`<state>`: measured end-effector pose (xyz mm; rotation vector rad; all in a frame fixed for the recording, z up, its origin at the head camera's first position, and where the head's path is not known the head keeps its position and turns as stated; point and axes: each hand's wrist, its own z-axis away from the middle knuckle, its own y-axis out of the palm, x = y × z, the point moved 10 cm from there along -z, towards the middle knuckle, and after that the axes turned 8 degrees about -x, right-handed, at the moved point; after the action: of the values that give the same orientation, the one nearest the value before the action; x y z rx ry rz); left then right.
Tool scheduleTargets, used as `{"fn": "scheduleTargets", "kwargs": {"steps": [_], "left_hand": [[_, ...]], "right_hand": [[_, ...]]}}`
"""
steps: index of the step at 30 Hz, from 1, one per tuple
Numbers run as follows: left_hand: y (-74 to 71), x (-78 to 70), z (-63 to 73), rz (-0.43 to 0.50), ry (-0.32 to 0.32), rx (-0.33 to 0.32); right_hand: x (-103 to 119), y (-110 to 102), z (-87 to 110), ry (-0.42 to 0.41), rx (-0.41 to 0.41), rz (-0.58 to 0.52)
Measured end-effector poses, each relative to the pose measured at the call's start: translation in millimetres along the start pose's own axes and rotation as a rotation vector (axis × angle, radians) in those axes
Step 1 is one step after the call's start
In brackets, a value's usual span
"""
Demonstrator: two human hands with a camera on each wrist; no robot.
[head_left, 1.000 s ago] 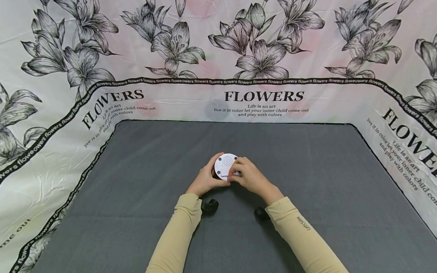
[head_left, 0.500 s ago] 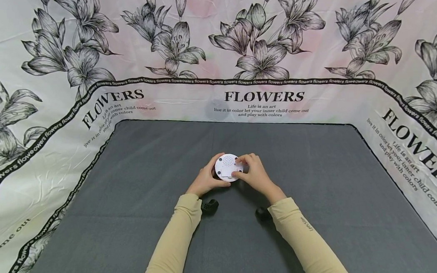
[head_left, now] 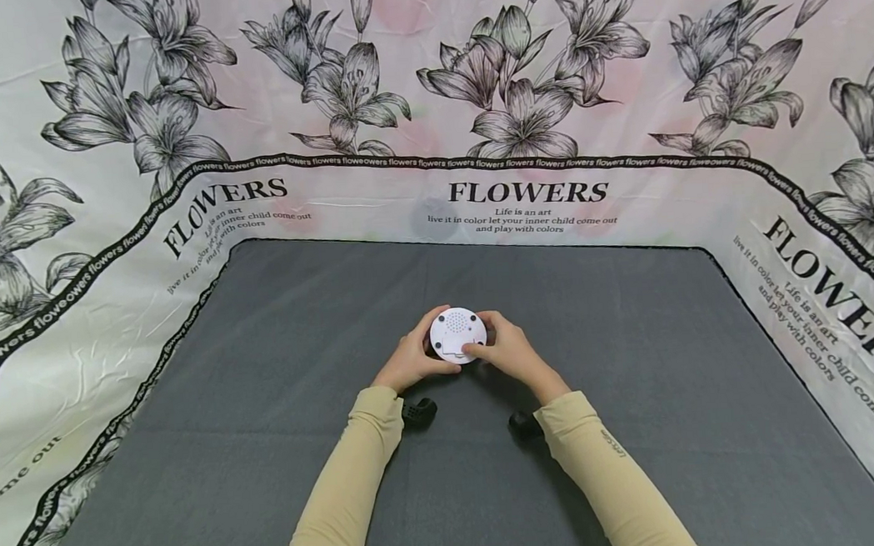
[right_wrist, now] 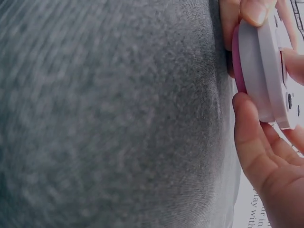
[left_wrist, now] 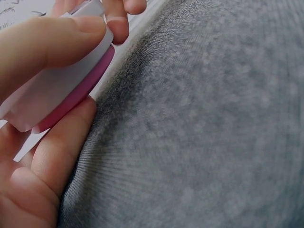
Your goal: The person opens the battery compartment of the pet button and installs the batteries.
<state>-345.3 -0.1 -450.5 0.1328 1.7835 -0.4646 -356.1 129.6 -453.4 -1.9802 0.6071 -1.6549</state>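
Note:
A round white device with a ring of small holes, dark feet and a rectangular battery cover faces up in the head view. Its far side is pink, as the device shows edge-on in the left wrist view. My left hand grips its left edge, thumb on the white rim and fingers behind the pink side. From the right, my right hand holds it too, its thumb pressing the back face beside the cover. In the right wrist view, fingers of that hand support the device's edge.
Grey cloth covers the table under both hands. Black wrist-worn camera pieces stick out by the sleeves. A white flower-printed sheet hangs around the back and sides.
My right hand has shifted from pinching at the cover's lower right to holding the device's right edge, its index finger drawn off the face. My left hand stays in place.

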Motion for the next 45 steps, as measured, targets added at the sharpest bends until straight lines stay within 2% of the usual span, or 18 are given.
{"fn": "scheduleTargets", "kwargs": {"steps": [8,13,17,24,28,32,36,39,42,45], "left_hand": [[1.0,-0.1,-0.4,0.01,-0.009,0.007],[1.4,-0.2,-0.9,0.028,0.004,0.009],[3.3,0.2,-1.0,0.066,0.011,0.024],[4.6,7.9,-3.2,0.062,-0.037,0.028],[6.8,22.7,-9.2,0.055,-0.062,0.024],[7.7,32.4,-14.6,-0.011,-0.073,0.018],[6.9,28.4,-17.3,-0.153,-0.075,0.021],[7.5,23.2,-19.7,-0.241,-0.118,0.038],[7.3,18.3,-24.3,-0.261,-0.176,0.034],[5.2,12.7,-30.7,-0.223,-0.221,-0.011]], "right_hand": [[1,-2,0.2,-0.007,-0.009,-0.02],[-3,0,0.5,0.002,0.02,-0.034],[-12,0,0.0,0.068,0.041,-0.064],[-25,-1,0.4,0.255,0.066,-0.317],[-27,-2,1.9,0.311,0.095,-0.36],[-29,-6,2.5,0.345,0.115,-0.359],[-30,-13,0.1,0.357,0.111,-0.341],[-28,-22,-3.3,0.347,0.09,-0.301],[-24,-31,-6.1,0.322,0.065,-0.247],[-18,-38,-7.1,0.29,0.042,-0.189]]}}
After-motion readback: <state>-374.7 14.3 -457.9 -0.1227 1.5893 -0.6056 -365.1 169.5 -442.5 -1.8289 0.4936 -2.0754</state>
